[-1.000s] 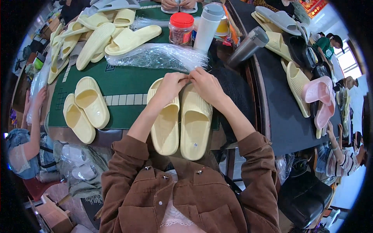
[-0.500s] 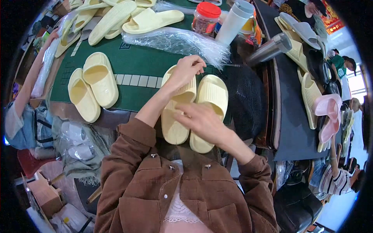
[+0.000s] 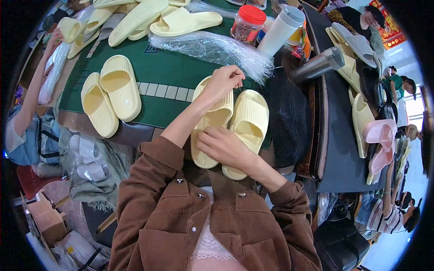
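Two pale yellow ridged slippers lie side by side before me at the near table edge: a left slipper (image 3: 205, 159) and a right slipper (image 3: 254, 115). My left hand (image 3: 224, 81) is over the left slipper's strap, fingers curled together; whether they pinch anything is too small to see. My right hand (image 3: 224, 147) rests on that slipper's footbed, its fingers bent and pressed together. Whatever those fingertips may hold is hidden. Farther left on the green mat lies another pale yellow pair of slippers (image 3: 121, 92), toes pointing away from me.
Clear plastic bags (image 3: 203, 50) spread across the mat's far side. Behind them are heaped yellow slippers (image 3: 185, 22), a red-lidded jar (image 3: 248, 25) and a white bottle (image 3: 282, 29). A steel tumbler (image 3: 318, 64) stands right. At far left, another person's arm (image 3: 34, 86) reaches a slipper.
My right hand has come down onto the left slipper's footbed, its fingers more bent. My left hand stays over the strap. The person at far left now has a slipper at the hand.
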A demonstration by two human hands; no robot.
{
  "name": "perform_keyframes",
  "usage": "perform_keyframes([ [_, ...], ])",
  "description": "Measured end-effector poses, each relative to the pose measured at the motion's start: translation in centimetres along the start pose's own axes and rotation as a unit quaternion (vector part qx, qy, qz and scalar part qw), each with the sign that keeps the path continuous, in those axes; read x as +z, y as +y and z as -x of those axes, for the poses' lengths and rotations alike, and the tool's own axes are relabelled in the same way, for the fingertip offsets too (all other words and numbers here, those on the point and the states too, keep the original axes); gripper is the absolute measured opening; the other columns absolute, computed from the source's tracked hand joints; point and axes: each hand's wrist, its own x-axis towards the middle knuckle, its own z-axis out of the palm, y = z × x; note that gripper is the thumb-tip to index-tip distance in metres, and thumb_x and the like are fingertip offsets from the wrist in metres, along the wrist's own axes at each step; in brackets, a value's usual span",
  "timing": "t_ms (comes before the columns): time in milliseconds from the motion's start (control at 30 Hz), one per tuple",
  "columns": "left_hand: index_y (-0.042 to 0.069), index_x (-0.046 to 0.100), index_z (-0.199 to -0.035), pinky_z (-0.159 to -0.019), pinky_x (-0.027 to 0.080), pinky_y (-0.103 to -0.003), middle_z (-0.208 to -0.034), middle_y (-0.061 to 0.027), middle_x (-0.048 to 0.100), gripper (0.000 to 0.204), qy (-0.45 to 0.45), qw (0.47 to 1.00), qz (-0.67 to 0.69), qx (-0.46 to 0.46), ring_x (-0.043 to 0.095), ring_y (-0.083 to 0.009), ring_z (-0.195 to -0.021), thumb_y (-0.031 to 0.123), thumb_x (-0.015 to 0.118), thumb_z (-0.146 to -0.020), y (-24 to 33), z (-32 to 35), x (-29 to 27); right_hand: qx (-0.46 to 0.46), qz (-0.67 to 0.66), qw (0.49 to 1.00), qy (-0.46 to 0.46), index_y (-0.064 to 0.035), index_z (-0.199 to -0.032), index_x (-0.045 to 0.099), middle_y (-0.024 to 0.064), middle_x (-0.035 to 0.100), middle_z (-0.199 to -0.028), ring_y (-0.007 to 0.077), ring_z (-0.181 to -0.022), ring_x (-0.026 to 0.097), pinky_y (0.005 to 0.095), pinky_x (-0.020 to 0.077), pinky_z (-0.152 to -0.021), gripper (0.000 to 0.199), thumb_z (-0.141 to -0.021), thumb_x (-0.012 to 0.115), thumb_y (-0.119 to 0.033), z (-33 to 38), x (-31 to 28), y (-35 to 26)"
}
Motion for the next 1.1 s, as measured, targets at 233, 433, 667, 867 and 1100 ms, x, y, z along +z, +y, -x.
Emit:
perform_keyframes([
  [233,-0.005,0.062,-0.09,-0.063,0.049,-0.027,-0.074,-0.0089,0.064,0.013,0.003,1.0,-0.008,-0.002,0.06,-0.0128,-0.067,0.005,0.054,-0.088,-0.2,-0.3,0.1,0.005,-0.008,1.0,-0.017,-0.0057,-0.088,0.052,0.0048,0.048,-0.087,0.0187,-0.083,0.052,0.0296,0.0464,-0.068,0.019,-0.071,0.057,-0.013,-0.7,-0.8,0.2],
  [433,-0.004,0.063,-0.088,-0.062,0.05,-0.027,-0.074,-0.0094,0.065,0.012,0.015,1.0,0.006,0.005,0.062,-0.0137,-0.067,0.005,0.054,-0.087,-1.0,-0.4,0.0,-0.002,0.014,0.999,-0.046,-0.0057,-0.089,0.054,0.005,0.049,-0.092,0.018,-0.088,0.051,0.0282,0.0456,-0.069,0.018,-0.073,0.056,-0.015,-0.8,-0.3,0.5],
  [667,-0.004,0.062,-0.088,-0.061,0.051,-0.027,-0.074,-0.0095,0.065,0.011,0.025,1.0,0.012,0.007,0.064,-0.0146,-0.067,0.005,0.056,-0.087,-0.6,-0.3,0.2,-0.003,-0.023,0.999,-0.037,-0.0037,-0.089,0.052,0.0077,0.05,-0.095,0.0208,-0.09,0.052,0.0302,0.0464,-0.072,0.018,-0.074,0.055,-0.013,-0.4,0.2,0.8],
  [867,-0.006,0.061,-0.089,-0.061,0.05,-0.027,-0.072,-0.0095,0.064,0.012,0.03,0.998,0.056,-0.003,0.061,-0.0134,-0.065,0.004,0.054,-0.087,-1.0,-0.3,-0.1,0.122,-0.294,0.948,0.009,0.0005,-0.093,0.047,0.012,0.057,-0.097,0.0258,-0.084,0.061,0.0334,0.05,-0.072,0.01,-0.087,0.054,-0.003,1.0,-1.5,-0.5],
  [1100,-0.003,0.064,-0.088,-0.06,0.05,-0.026,-0.071,-0.0079,0.065,0.013,0.055,0.997,0.059,-0.002,0.061,-0.0122,-0.064,0.008,0.058,-0.087,-0.7,-0.5,0.1,0.337,-0.675,0.646,0.112,-0.0039,-0.101,0.041,0.0085,0.058,-0.075,0.0131,-0.066,0.059,0.0233,0.0452,-0.06,0.005,-0.096,0.042,-0.002,4.6,-3.4,-3.6],
])
